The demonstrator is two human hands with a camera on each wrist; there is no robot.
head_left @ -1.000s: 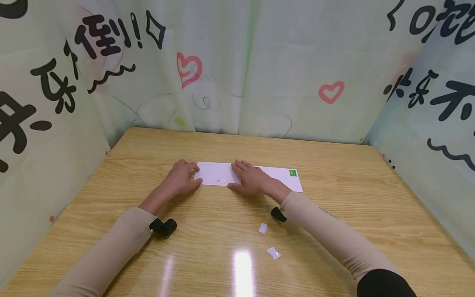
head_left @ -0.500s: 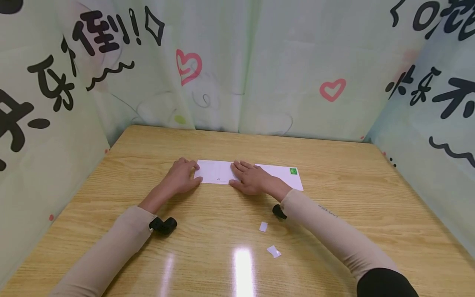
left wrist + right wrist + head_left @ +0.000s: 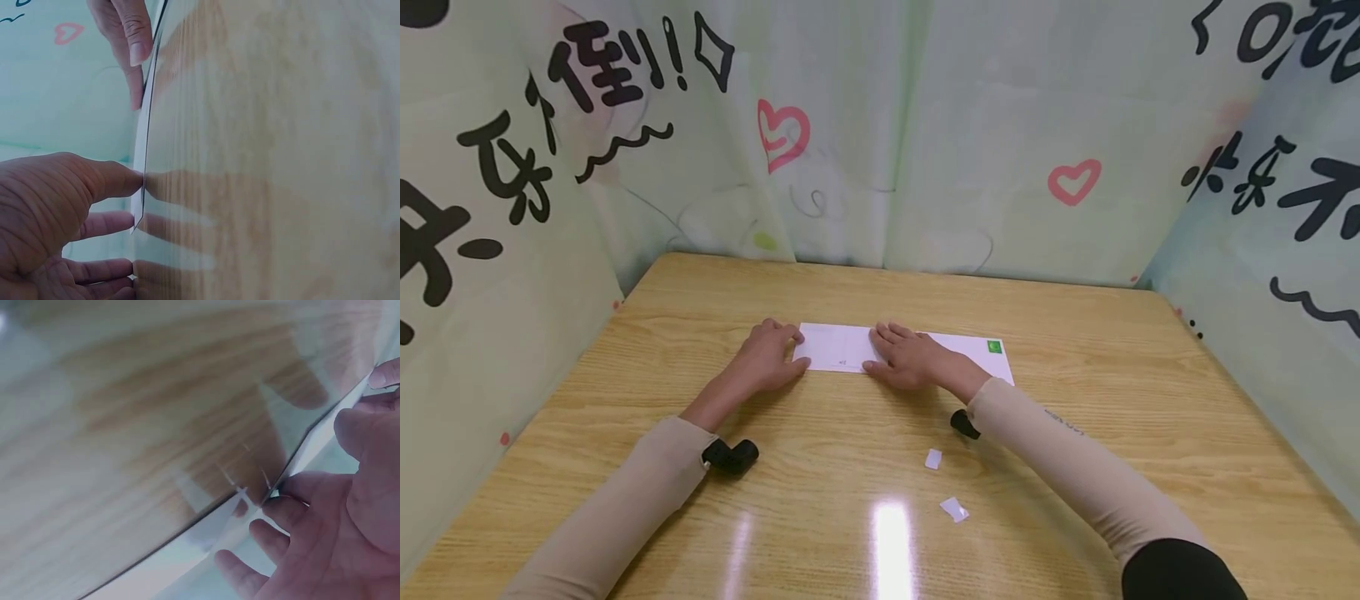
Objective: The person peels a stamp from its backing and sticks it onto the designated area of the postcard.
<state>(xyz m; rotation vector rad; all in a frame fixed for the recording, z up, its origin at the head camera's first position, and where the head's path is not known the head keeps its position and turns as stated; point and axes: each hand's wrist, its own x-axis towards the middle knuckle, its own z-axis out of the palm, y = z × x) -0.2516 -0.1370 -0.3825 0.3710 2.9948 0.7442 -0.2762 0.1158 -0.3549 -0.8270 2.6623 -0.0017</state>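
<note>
A white paper strip [image 3: 827,347] lies flat on the table, with a small faint print near its front edge. My left hand [image 3: 763,358] rests at its left end, thumb and fingertips touching the paper with the fingers spread. Over the strip's right part lies my right hand [image 3: 910,360], fingers extended and pressing down. To the right of that hand shows a white envelope-like piece [image 3: 967,348] with a green stamp-like square [image 3: 995,347]. The hand hides where the two whites meet in the head view; in the right wrist view a break shows between the strip [image 3: 315,440] and the other piece [image 3: 181,553].
Two small white paper scraps [image 3: 933,459] [image 3: 955,510] lie on the wooden table [image 3: 820,517] nearer to me, toward the right arm. Fabric curtains [image 3: 970,133] with dark characters and pink hearts stand behind the table and along both sides.
</note>
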